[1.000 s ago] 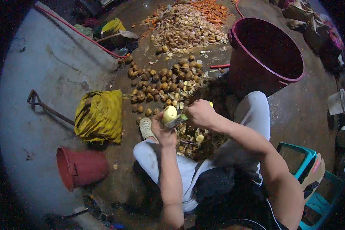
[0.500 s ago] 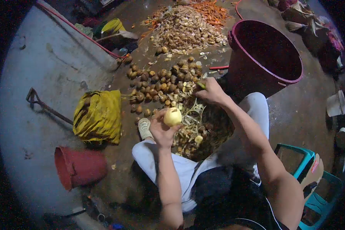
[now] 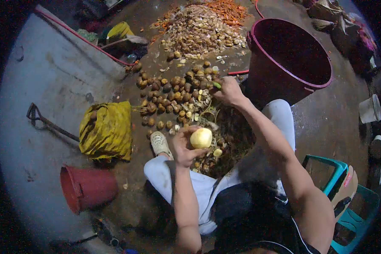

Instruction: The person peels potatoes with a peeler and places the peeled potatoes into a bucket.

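A pale, peeled round vegetable (image 3: 201,138) rests in my left hand (image 3: 185,146), the fingers and thumb curled around its left side. Farther forward and to the right, my right hand (image 3: 229,90) is closed on a tool with a green handle (image 3: 216,85); the rest of the tool is too small to make out. Just beyond my hands lie many brown unpeeled round vegetables (image 3: 167,88) on the floor. Peelings and cut pieces (image 3: 207,163) are heaped between my legs, below the peeled vegetable.
A large purple tub (image 3: 262,63) stands at the right front. A pile of pale peelings (image 3: 199,29) and orange ones (image 3: 228,12) lies ahead. At left are a yellow sack (image 3: 106,131), a red bucket (image 3: 93,190) and a long-handled tool (image 3: 55,125). Teal stools (image 3: 332,169) stand at right.
My right hand has swung forward, away from the peeled vegetable, with the green-handled tool. My left hand has moved slightly right and nearer to me, and the vegetable has turned in it.
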A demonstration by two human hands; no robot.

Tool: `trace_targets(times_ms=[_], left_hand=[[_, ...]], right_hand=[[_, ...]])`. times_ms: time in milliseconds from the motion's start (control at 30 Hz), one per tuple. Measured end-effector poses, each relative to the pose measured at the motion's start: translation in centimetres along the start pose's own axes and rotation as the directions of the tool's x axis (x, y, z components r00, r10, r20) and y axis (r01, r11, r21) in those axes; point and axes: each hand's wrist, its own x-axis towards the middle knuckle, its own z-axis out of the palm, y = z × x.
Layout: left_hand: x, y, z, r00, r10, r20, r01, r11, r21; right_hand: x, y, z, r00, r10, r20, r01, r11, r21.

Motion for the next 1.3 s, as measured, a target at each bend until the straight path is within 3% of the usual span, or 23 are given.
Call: trace_targets(times_ms=[100, 133, 167, 233, 300, 367, 433, 467, 633, 700, 733, 800, 867, 900, 967, 1000, 1067, 1100, 1167, 1200, 1233, 1267, 1300], left_hand=[[0.0, -0.1, -0.4, 0.996, -0.083, -0.034, 0.079, 0.990, -0.114], [-0.1, 0.0, -0.2, 0.989, -0.137, -0.046, 0.130, 0.983, -0.129], [0.1, -0.1, -0.1, 0.989, -0.139, -0.049, 0.132, 0.983, -0.130], [0.2, -0.2, 0.3, 0.996, -0.071, -0.058, 0.068, 0.996, -0.050], [-0.3, -0.8, 0.4, 0.991, -0.102, -0.087, 0.086, 0.982, -0.169], [0.0, -0.2, 0.7, 0.977, -0.163, -0.135, 0.120, 0.952, -0.280], [0.2, -0.6, 0.6, 0.977, -0.171, -0.130, 0.127, 0.947, -0.295], [0.3, -0.5, 0.8, 0.982, -0.152, -0.116, 0.104, 0.935, -0.340], [-0.5, -2.0, 0.2, 0.980, -0.153, -0.128, 0.069, 0.863, -0.501], [-0.7, -2.6, -0.3, 0.986, -0.139, -0.088, 0.077, 0.862, -0.501], [-0.8, -2.6, -0.4, 0.985, -0.171, -0.033, 0.117, 0.792, -0.599], [-1.2, -2.5, 1.0, 0.945, -0.276, -0.177, 0.098, 0.752, -0.652], [-1.7, -4.5, -0.5, 0.968, -0.192, -0.162, 0.047, 0.771, -0.635], [-1.6, -4.5, -0.2, 0.970, -0.187, -0.155, 0.027, 0.717, -0.696], [-1.3, -4.2, 0.3, 0.968, -0.195, -0.157, 0.026, 0.700, -0.714], [-1.3, -4.3, 0.6, 0.964, -0.211, -0.162, 0.026, 0.680, -0.733], [-1.6, -4.6, 1.0, 0.946, -0.269, -0.180, 0.055, 0.682, -0.729], [-1.5, -4.3, 1.1, 0.954, -0.267, -0.135, 0.086, 0.678, -0.730], [-1.4, -4.0, 1.1, 0.961, -0.260, -0.089, 0.116, 0.676, -0.728], [-1.4, -3.8, 1.0, 0.969, -0.246, 0.002, 0.135, 0.527, -0.839], [-0.8, -2.8, 1.7, 0.973, -0.214, 0.088, 0.162, 0.357, -0.920], [-0.9, -1.7, 2.8, 0.927, -0.366, -0.079, 0.098, 0.441, -0.892], [-0.6, -1.5, 2.8, 0.928, -0.363, -0.080, 0.095, 0.439, -0.893]], right_hand=[[-0.2, 0.4, 0.9, 0.990, -0.142, 0.005, 0.137, 0.964, 0.228], [-0.6, -2.7, -2.0, 0.979, -0.182, 0.092, 0.170, 0.977, 0.129], [-1.1, -2.8, -1.3, 0.963, -0.270, 0.003, 0.268, 0.955, 0.130], [-1.0, -3.1, -2.2, 0.990, -0.055, 0.128, 0.038, 0.991, 0.130], [0.3, -0.8, -1.3, 0.989, 0.132, 0.074, -0.135, 0.990, 0.045], [0.4, -0.5, -1.3, 0.982, 0.187, 0.019, -0.188, 0.973, 0.131], [-1.5, -3.7, -2.7, 0.989, -0.149, 0.012, 0.140, 0.952, 0.273], [-1.6, -3.2, -1.9, 0.984, -0.179, 0.021, 0.175, 0.975, 0.135], [0.3, 0.5, -0.6, 0.994, 0.094, -0.056, -0.082, 0.981, 0.176], [-1.0, -0.6, 0.2, 0.963, -0.244, -0.119, 0.269, 0.917, 0.296], [-2.0, -3.2, -1.6, 0.997, -0.075, -0.020, 0.078, 0.955, 0.285], [-1.4, -1.5, -0.3, 0.999, -0.005, -0.045, 0.016, 0.963, 0.270], [-0.2, 0.1, -0.2, 0.976, -0.004, -0.220, 0.038, 0.988, 0.149], [-0.3, -1.7, -2.2, 0.984, 0.145, -0.107, -0.108, 0.951, 0.290], [-0.8, -2.6, -1.6, 0.980, 0.095, -0.177, -0.013, 0.908, 0.418], [-1.4, -2.8, -1.6, 0.960, -0.169, -0.221, 0.242, 0.901, 0.361], [-2.0, -2.6, -0.9, 0.988, 0.133, -0.073, -0.067, 0.813, 0.579], [-1.8, -2.1, -1.9, 0.995, 0.049, -0.083, -0.015, 0.930, 0.368], [-0.3, 0.4, -0.7, 0.953, 0.279, -0.119, -0.202, 0.878, 0.434], [-0.3, 0.7, -1.8, 0.971, 0.070, -0.227, -0.026, 0.981, 0.191], [-0.3, 0.7, -1.9, 0.971, 0.064, -0.230, -0.020, 0.982, 0.190], [-0.8, 0.6, -1.9, 0.973, 0.053, -0.224, -0.007, 0.979, 0.202], [-1.0, 0.9, -1.9, 0.975, 0.041, -0.218, 0.006, 0.977, 0.212]])
